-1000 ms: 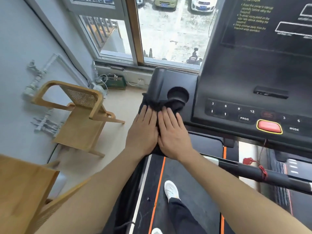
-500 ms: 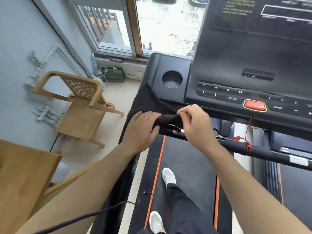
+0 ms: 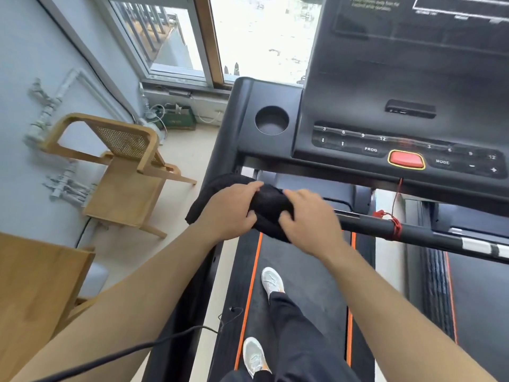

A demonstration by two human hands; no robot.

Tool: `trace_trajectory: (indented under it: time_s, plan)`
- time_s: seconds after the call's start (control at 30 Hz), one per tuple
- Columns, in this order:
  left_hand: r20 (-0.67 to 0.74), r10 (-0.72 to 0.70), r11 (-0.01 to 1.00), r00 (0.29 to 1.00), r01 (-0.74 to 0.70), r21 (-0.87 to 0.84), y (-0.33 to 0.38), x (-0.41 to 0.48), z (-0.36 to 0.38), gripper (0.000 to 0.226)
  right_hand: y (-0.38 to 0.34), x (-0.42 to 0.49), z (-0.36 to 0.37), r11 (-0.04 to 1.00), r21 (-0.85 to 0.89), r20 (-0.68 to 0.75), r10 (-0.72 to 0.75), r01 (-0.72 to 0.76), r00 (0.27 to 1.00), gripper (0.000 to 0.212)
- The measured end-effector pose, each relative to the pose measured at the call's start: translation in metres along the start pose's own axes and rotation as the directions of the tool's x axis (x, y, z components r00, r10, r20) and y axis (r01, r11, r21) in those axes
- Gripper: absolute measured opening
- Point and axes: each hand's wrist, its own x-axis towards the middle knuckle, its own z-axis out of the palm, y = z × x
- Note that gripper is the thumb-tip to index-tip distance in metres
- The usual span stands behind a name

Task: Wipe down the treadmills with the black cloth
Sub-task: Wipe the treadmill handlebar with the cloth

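Two white shoes (image 3: 263, 321) on the belt (image 3: 300, 274) nearest me, one person, dark trousers, two bare forearms reaching forward. One black cloth (image 3: 268, 208), bunched over the left end of the handlebar (image 3: 413, 230), its left part hanging off beside the treadmill's left upright. Left hand (image 3: 230, 209) grips the cloth from the left, fingers curled and closed round the bundle, thumb on top. Right hand (image 3: 309, 219) clamps it from the right, fingers bent down into the fabric, close together; motion blur on this one so fingertip detail is soft. One red safety cord (image 3: 394, 213) tied round the bar, well right of the hands. Beyond: one console (image 3: 385, 86), one round cup holder (image 3: 271, 120), one red stop button (image 3: 406, 159), dark screen above. Part of a second treadmill (image 3: 473, 285) at right edge. Left of the machine: one wooden chair (image 3: 124, 172), corner of one wooden table (image 3: 33, 285), then the window (image 3: 192, 37). Versus half a second ago: cloth was spread flatter up the left upright with the right hand pinching one edge at the bar; now it's gathered into a lump and both hands wrap it. A second ago both palms lay flat on it up by the cup holder, fingers extended.
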Motion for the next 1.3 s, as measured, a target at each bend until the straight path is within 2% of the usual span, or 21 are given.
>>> trace_trajectory:
  time_s: [0.07,0.13,0.2,0.3,0.4,0.5,0.57,0.63,0.67,0.73,0.77,0.83,0.9,0.97,1.03,1.1,1.13,1.17,1.2,1.23,1.3]
  plan:
    - [0.095,0.101,0.974,0.990,-0.118,0.193,-0.004,0.007,0.001,0.066,-0.014,0.002,0.022,0.996,-0.062,0.101,-0.053,0.059,0.994,0.049]
    - [0.154,0.144,0.914,0.978,-0.191,0.357,-0.003,0.014,0.004,0.060,-0.022,0.010,0.039,0.985,-0.166,0.102,-0.024,0.041,0.995,0.054]
    - [0.198,0.103,0.874,0.975,-0.184,0.450,0.004,0.027,0.008,0.043,-0.029,0.024,0.054,0.970,-0.242,0.062,0.024,-0.008,0.998,0.044]
    - [0.282,-0.051,0.842,0.958,-0.110,0.529,0.015,0.050,0.005,0.029,-0.031,0.046,0.063,0.963,-0.268,-0.016,0.010,-0.014,1.000,0.032]
    - [0.480,-0.124,0.821,0.868,-0.182,0.541,0.021,0.075,-0.003,0.028,-0.020,0.067,0.056,0.970,-0.232,0.197,-0.021,0.067,0.980,0.021]
    - [0.689,-0.213,0.914,0.693,-0.108,0.392,0.025,0.095,-0.009,0.029,-0.009,0.088,0.037,0.995,-0.050,0.530,-0.046,0.086,0.847,0.028]
    - [0.734,-0.241,0.950,0.635,-0.002,0.313,0.028,0.097,-0.012,0.030,-0.007,0.097,0.026,0.997,0.056,0.652,-0.075,0.051,0.754,0.029]
    - [0.643,-0.229,0.936,0.730,-0.016,0.352,0.029,0.086,-0.008,0.023,-0.005,0.095,0.025,0.996,0.052,0.639,-0.086,0.069,0.765,0.027]
    - [0.542,-0.209,0.922,0.814,-0.021,0.387,0.029,0.076,-0.004,0.016,-0.004,0.088,0.027,0.995,0.010,0.565,-0.085,0.097,0.821,0.026]
    - [0.236,-0.134,0.899,0.963,0.017,0.438,0.026,0.053,0.016,0.012,0.003,0.063,0.044,0.980,-0.121,0.256,-0.123,0.158,0.959,0.021]
    - [0.091,-0.081,0.885,0.993,0.030,0.465,0.024,0.043,0.026,0.012,0.007,0.049,0.055,0.958,-0.216,0.087,-0.172,0.187,0.981,0.021]
    - [-0.145,0.010,0.876,0.989,0.062,0.479,0.020,0.033,0.047,0.024,0.013,0.032,0.072,0.921,-0.340,-0.136,-0.247,0.189,0.959,0.023]
    - [-0.228,0.049,0.869,0.972,0.071,0.490,0.018,0.032,0.053,0.029,0.013,0.035,0.078,0.922,-0.344,-0.187,-0.254,0.179,0.949,0.024]
    - [-0.096,0.060,0.866,0.994,-0.004,0.500,0.020,0.041,0.042,0.023,0.006,0.050,0.065,0.942,-0.284,-0.002,-0.187,0.179,0.982,0.023]
    - [0.249,-0.059,0.880,0.967,-0.067,0.471,0.022,0.059,0.019,0.018,0.003,0.069,0.053,0.961,-0.184,0.301,-0.147,0.208,0.942,0.024]
    - [0.563,-0.165,0.935,0.810,-0.054,0.351,0.024,0.083,-0.003,0.025,0.004,0.088,0.042,0.987,-0.033,0.550,-0.112,0.156,0.828,0.027]
    - [0.660,-0.186,0.956,0.728,-0.020,0.292,0.028,0.090,-0.011,0.031,0.005,0.097,0.039,0.992,0.031,0.622,-0.113,0.120,0.775,0.030]
    - [0.707,-0.194,0.965,0.680,0.003,0.261,0.031,0.095,-0.013,0.035,0.007,0.102,0.037,0.993,0.079,0.662,-0.120,0.091,0.740,0.032]
    - [0.699,-0.194,0.964,0.689,0.004,0.264,0.032,0.095,-0.012,0.034,0.008,0.103,0.037,0.992,0.097,0.672,-0.125,0.081,0.730,0.031]
    - [0.647,-0.191,0.953,0.738,-0.017,0.302,0.031,0.090,-0.007,0.030,0.009,0.099,0.038,0.993,0.082,0.648,-0.119,0.087,0.753,0.030]
    - [0.427,-0.158,0.919,0.890,-0.026,0.394,0.026,0.071,0.006,0.023,0.012,0.081,0.043,0.990,-0.027,0.448,-0.111,0.138,0.887,0.026]
